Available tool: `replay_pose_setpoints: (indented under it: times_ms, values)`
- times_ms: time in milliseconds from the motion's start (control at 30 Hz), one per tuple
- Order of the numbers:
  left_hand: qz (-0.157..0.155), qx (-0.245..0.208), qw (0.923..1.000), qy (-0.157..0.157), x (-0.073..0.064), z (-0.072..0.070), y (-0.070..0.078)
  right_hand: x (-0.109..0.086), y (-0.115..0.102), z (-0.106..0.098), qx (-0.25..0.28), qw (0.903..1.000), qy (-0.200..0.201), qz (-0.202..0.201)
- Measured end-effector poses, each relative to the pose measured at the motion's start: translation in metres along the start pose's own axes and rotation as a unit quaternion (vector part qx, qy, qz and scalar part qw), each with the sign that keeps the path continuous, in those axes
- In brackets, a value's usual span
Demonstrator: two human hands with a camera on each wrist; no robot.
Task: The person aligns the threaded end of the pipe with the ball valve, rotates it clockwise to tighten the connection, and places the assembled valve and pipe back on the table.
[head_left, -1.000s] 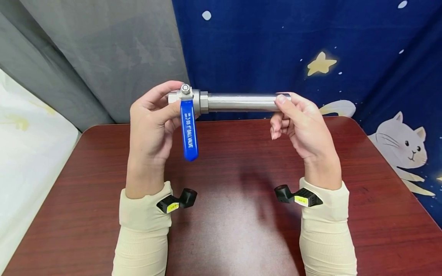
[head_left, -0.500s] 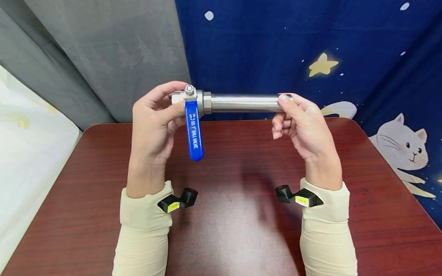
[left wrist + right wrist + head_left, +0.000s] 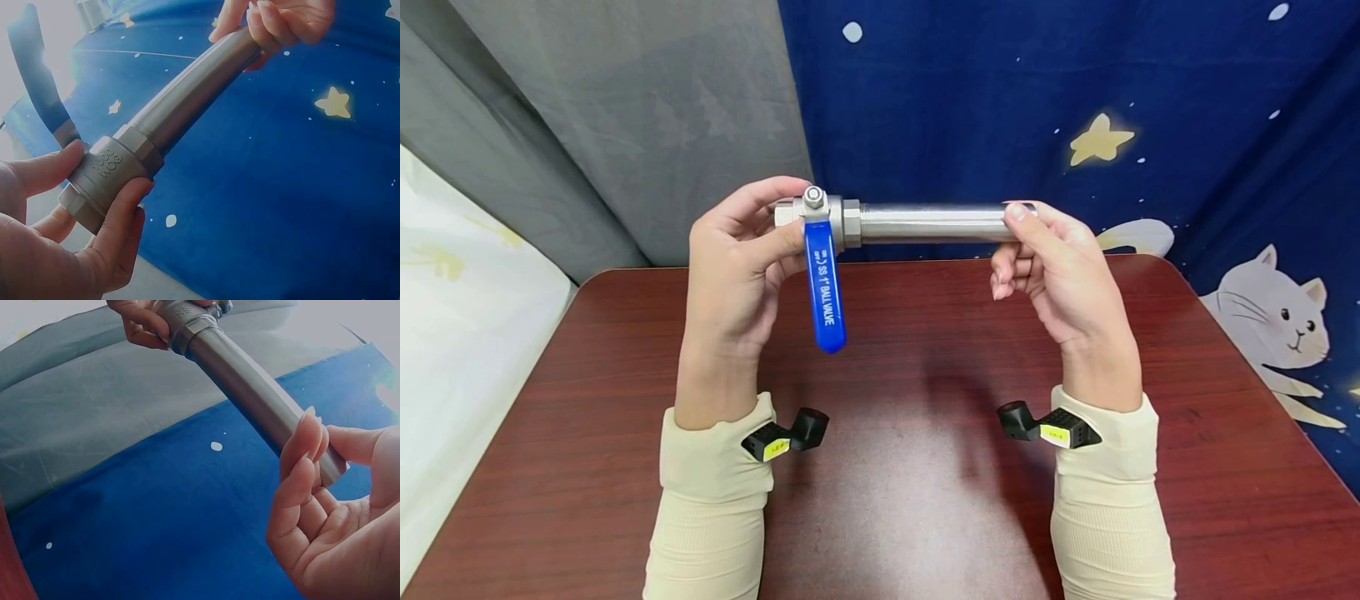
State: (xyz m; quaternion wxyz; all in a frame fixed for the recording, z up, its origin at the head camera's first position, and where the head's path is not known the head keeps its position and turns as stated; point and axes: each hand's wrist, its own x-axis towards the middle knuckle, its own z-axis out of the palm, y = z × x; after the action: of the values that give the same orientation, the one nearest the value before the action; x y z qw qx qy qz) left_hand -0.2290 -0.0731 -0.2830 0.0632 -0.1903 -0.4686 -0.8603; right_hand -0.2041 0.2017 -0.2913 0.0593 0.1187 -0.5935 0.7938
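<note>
valve body (image 3: pixel 790 215) behind left hand (image 3: pixel 733 267)

We are seeing a stainless ball valve (image 3: pixel 820 218) lying level in the air above the tabletop (image 3: pixel 910 467), its blue handle (image 3: pixel 825 287) hanging down, with a plain steel pipe (image 3: pixel 934 224) screwed into its right end.

Brushed steel pipe (image 3: pixel 932 223), glossy wood table (image 3: pixel 910 467)

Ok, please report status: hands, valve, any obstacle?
Left hand grips steel ball valve with blue lever. Right hand pinches steel pipe end. Both held above brown table, nothing obstructing.
</note>
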Motion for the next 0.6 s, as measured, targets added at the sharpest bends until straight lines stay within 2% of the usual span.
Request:
replay_pose_setpoints:
  times_ms: [600]
  values:
    - [0.004,0.005,1.0000,-0.004,-0.0003,0.0004,-0.0006,0.0006,0.0008,0.0000,0.007,1.0000,0.004,0.003]
